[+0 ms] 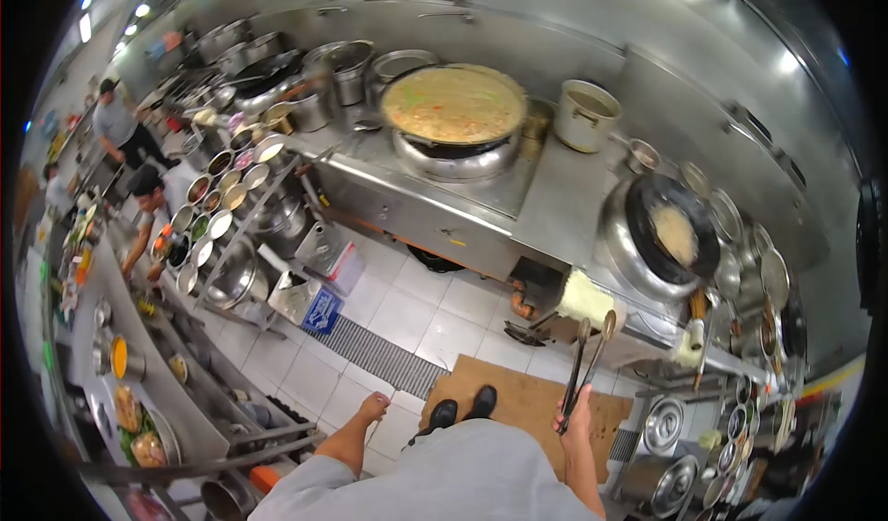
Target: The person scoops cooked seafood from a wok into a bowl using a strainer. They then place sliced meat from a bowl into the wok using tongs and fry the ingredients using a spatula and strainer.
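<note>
My right hand (575, 412) grips a pair of metal tongs (575, 382) with dark handles; their rounded tips point up toward the stove front. Just beyond the tips, a pale yellow-green cloth (589, 301) hangs over the stove edge. My left hand (375, 407) hangs low over the tiled floor, fingers curled in, with nothing visible in it. On the right burner, a black wok (696, 254) holds something pale. A very wide pan (453, 105), filled with a yellowish mixture with orange and green bits, sits on the middle burner.
A tall pot (588, 117) stands on the steel counter (566, 188). Strainers and ladles crowd the right side. Several sauce containers (222, 197) line a rack at left, beyond which co-workers (153, 202) stand. A blue box (322, 310) sits near the floor drain (393, 359). Cardboard (518, 401) lies underfoot.
</note>
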The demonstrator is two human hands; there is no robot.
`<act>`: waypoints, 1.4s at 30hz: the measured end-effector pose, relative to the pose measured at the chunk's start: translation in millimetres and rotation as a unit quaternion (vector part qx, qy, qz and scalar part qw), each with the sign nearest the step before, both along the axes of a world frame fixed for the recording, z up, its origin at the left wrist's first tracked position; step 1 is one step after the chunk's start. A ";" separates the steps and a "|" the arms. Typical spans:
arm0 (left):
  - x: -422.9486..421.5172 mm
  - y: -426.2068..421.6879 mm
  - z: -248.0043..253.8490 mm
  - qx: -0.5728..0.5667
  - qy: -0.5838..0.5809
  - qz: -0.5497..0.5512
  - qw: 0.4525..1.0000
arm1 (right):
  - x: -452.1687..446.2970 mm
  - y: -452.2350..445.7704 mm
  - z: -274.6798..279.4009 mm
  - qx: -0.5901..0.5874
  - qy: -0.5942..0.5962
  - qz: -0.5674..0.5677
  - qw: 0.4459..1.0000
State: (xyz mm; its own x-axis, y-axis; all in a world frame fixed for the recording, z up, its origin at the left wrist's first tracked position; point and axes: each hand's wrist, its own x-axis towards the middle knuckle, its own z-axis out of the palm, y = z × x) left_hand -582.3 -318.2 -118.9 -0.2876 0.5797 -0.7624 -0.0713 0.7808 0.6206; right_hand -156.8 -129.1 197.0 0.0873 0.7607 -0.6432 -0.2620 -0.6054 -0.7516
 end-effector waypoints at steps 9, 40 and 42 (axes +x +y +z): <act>24.3 -44.3 39.5 -0.033 0.048 0.178 0.982 | -106.2 125.0 -37.4 -0.014 0.141 0.217 0.966; -236.6 -13.0 18.3 0.107 0.075 0.528 0.839 | -582.9 237.9 58.9 0.051 -0.014 0.562 0.825; -274.2 -15.4 27.7 0.097 0.014 0.525 0.845 | -610.4 277.7 93.0 0.135 -0.050 0.584 0.799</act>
